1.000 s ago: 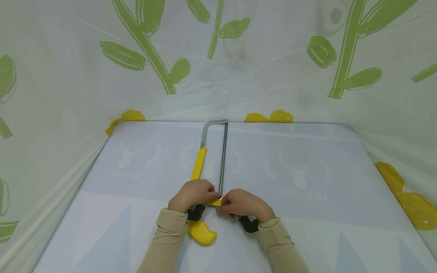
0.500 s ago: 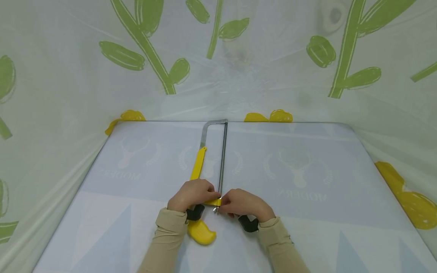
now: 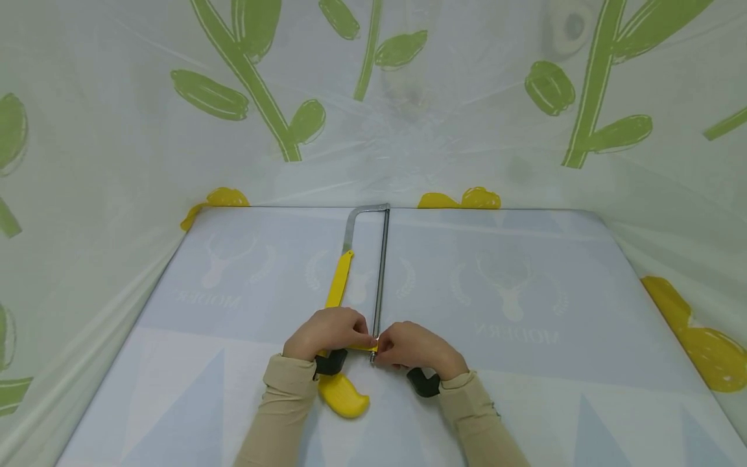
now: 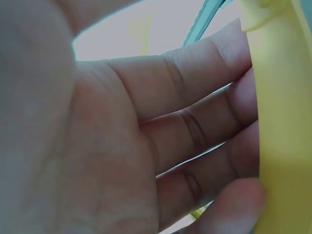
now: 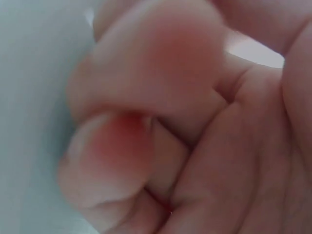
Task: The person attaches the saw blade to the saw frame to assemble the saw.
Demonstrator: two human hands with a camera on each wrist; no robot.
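Observation:
A hacksaw (image 3: 338, 279) with a yellow and grey metal frame lies on the table, its blade (image 3: 382, 279) on the right side and its yellow handle (image 3: 344, 397) towards me. My left hand (image 3: 329, 331) holds the near end of the frame, thumb and forefinger at the yellow blade mount. In the left wrist view, fingertips press against the yellow handle (image 4: 282, 122). My right hand (image 3: 414, 347) pinches at the small metal wing nut (image 3: 372, 357) just below the mount. The right wrist view shows curled fingers (image 5: 112, 161); the nut is hidden there.
The pale patterned tabletop (image 3: 525, 402) extends around the saw on both sides. A white curtain (image 3: 455, 130) with green leaf prints hangs behind and beside the table, close to the saw's far end. Black wrist straps (image 3: 424, 383) sit at both cuffs.
The wing nut has turned slightly at my right fingertips. My left hand has shifted a little towards me, its fingertips lower on the mount. The saw stays in place.

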